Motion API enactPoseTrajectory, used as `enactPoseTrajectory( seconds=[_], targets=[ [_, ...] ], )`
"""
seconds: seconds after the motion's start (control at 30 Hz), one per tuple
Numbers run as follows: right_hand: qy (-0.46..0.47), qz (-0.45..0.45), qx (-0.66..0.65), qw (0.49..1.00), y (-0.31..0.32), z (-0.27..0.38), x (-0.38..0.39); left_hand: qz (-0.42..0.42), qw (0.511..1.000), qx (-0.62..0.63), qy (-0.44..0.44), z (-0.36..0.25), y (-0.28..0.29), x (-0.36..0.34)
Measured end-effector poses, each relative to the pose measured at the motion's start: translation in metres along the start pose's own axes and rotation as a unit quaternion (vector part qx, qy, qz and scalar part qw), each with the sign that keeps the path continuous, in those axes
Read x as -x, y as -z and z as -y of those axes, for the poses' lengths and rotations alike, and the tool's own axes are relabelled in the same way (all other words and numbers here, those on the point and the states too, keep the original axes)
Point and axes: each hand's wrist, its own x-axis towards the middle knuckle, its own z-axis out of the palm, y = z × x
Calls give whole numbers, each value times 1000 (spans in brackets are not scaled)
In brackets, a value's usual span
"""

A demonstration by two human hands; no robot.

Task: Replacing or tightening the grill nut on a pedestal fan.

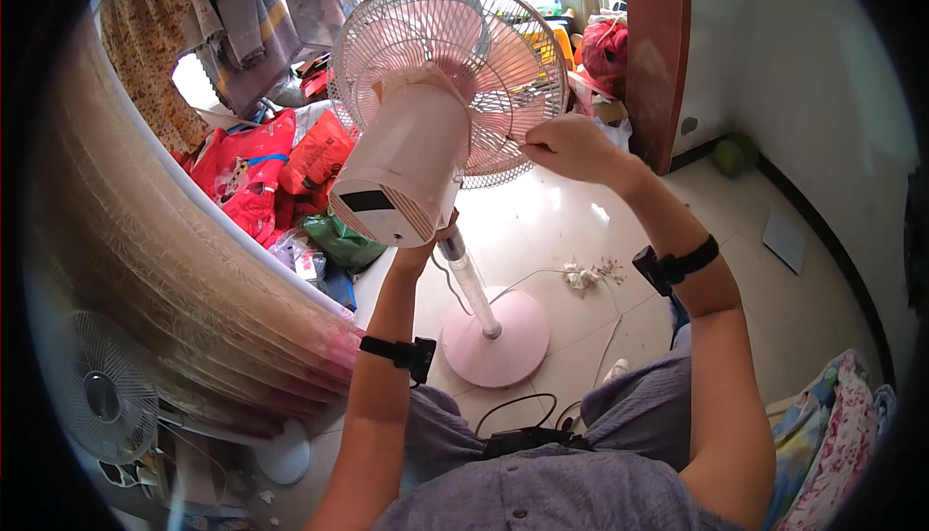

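A pink standing fan (pixel 402 159) stands in front of me, the back of its motor housing towards me and its wire grille (pixel 523 38) beyond. My left hand (pixel 418 252) is closed around the fan's neck, just under the housing, which hides part of the fingers. At the right edge of the grille, my right hand (pixel 576 147) is closed in a pinch. A small dark tip shows at its fingertips against the wires; what it belongs to cannot be made out. A clear pole (pixel 472 284) runs down to the round pink base (pixel 495 352).
Red clothing and bags (pixel 247 173) lie at the left, beside a pale curtain (pixel 184 231). Another fan, white (pixel 102 396), stands at the lower left. A cord (pixel 614 323) and a crumpled white bundle (pixel 581 277) lie on the floor. A reddish-brown door edge (pixel 658 57) rises at the right.
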Motion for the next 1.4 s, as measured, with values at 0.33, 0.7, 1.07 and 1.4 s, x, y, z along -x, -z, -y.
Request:
enactPoseTrajectory(
  seconds=[0.33, 0.7, 1.07, 1.4],
  targets=[
    [-132, -83, -95, 983, 27, -25, -2, -15, 999, -8, 31, -7, 0, 0],
    [-76, -279, -37, 957, 35, 9, -28, 15, 1000, 4, -15, -18, -7, 4],
    [-1, -326, 143, 935, 55, 35, -25, 2, 1000, 15, -14, 11, 8, 0],
    [-66, -354, 146, 921, 51, 25, -32, -23, 997, -39, -56, 20, 14, -3]
  ],
)
